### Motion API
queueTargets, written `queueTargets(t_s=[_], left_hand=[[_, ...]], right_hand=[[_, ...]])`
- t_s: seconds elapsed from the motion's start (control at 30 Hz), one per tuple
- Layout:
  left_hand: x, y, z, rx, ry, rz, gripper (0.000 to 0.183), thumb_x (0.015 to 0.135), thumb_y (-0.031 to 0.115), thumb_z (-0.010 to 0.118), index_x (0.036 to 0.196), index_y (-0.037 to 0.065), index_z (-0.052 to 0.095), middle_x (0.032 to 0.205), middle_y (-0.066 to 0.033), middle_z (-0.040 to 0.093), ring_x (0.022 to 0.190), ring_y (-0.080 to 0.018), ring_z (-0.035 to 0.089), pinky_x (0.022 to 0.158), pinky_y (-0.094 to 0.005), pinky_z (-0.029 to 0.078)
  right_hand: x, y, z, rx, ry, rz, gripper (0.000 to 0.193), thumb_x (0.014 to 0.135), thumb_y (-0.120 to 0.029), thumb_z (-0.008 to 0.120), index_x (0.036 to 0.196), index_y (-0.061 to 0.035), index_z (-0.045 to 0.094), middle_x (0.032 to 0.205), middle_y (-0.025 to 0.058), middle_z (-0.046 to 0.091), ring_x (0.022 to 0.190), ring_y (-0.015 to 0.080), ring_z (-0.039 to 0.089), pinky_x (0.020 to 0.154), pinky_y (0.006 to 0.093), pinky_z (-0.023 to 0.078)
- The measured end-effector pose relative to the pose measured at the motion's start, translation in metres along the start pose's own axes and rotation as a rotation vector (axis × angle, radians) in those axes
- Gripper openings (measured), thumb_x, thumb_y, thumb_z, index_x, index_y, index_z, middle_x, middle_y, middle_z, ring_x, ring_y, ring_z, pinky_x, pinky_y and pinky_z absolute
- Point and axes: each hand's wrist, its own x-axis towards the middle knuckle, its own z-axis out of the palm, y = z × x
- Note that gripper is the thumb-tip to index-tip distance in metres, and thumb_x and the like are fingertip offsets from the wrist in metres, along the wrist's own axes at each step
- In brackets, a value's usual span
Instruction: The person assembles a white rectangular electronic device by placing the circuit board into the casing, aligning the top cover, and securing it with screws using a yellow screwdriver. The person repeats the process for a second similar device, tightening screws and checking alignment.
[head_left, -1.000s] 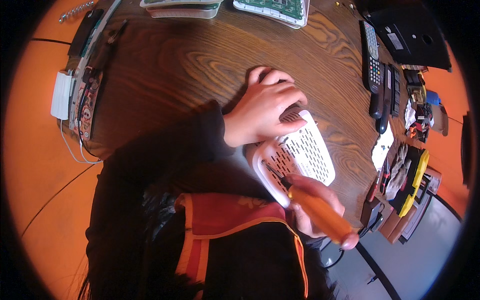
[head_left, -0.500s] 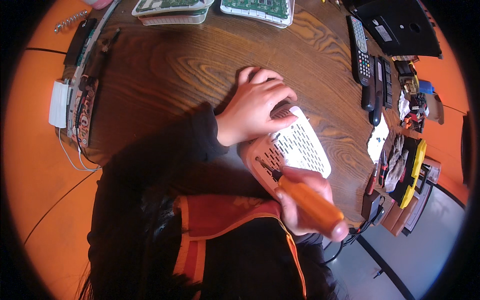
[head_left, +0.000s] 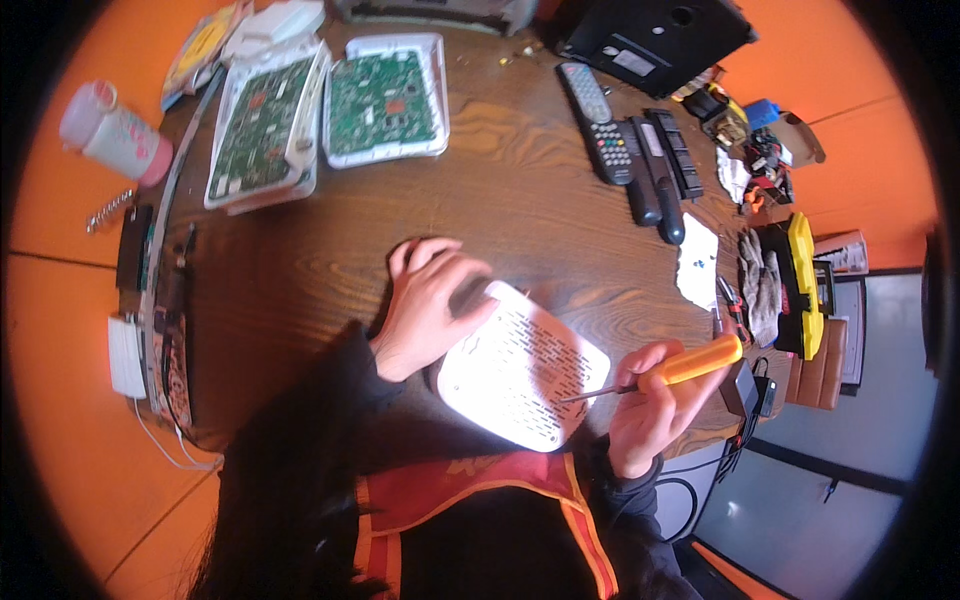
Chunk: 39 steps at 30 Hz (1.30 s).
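Note:
A white plastic casing with rows of vent slots lies face up on the table. My left hand is closed on its far left side, thumb on the top edge and fingers curled beyond. In my right hand is a screwdriver with an orange-yellow handle, held at the near right of the casing. Its shaft points left, and the tip is over the slots; whether it touches them I cannot tell. A small round recess shows at the casing's near corner.
Two white trays with green circuit boards sit at the far left. A remote control, dark handsets, a paper with small dark bits, gloves and a yellow-edged toolbox line the right side. A pink bottle stands left.
The screwdriver's tip has left the casing's left corner and is over its right part. The casing is turned and seen flatter. My view has shifted, showing more of the far table.

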Motion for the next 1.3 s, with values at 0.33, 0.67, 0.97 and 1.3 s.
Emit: queueTargets(t_s=[0.33,0.67,0.97,1.3], left_hand=[[-0.001,0.004,-0.002,-0.017,-0.003,-0.002,0.024,0.074,0.022,0.071,0.092,0.010,0.064,0.096,-0.0043,0.063,0.109,-0.0214,0.048,0.096,-0.0389,0.025],[0.004,-0.002,-0.004,-0.152,0.084,-0.028,0.016,0.072,0.009,0.070,0.086,0.005,0.064,0.081,-0.0079,0.066,0.081,-0.0245,0.061,0.082,-0.0359,0.041],[0.000,0.006,-0.003,-0.196,-0.158,0.097,0.032,0.076,0.011,0.066,0.107,0.003,0.061,0.106,-0.0117,0.063,0.106,-0.0268,0.053,0.095,-0.0374,0.034],[-0.004,0.010,-0.003,-0.290,-0.148,0.062,0.063,0.080,0.021,0.059,0.134,0.002,0.034,0.135,-0.0224,0.038,0.128,-0.0372,0.033,0.106,-0.0435,0.025]], right_hand=[[-0.006,0.001,-0.079,-0.750,-0.128,0.589,0.013,0.090,-0.010,0.048,0.099,-0.0011,0.050,0.086,0.0077,0.060,0.070,0.0143,0.055,0.057,0.0250,0.042],[-0.033,0.012,-0.070,-0.302,-0.124,0.627,0.031,0.082,-0.003,0.063,0.107,-0.0001,0.045,0.089,0.0082,0.060,0.079,0.0140,0.059,0.072,0.0257,0.047],[-0.035,-0.022,-0.058,-0.901,-0.257,0.488,0.031,0.085,-0.013,0.060,0.109,0.0008,0.048,0.094,0.0131,0.063,0.088,0.0253,0.062,0.079,0.0319,0.046],[-0.007,0.027,-0.078,-0.269,0.001,0.626,0.025,0.092,-0.011,0.053,0.115,-0.0027,0.049,0.100,0.0033,0.055,0.087,0.0101,0.056,0.076,0.0251,0.050]])
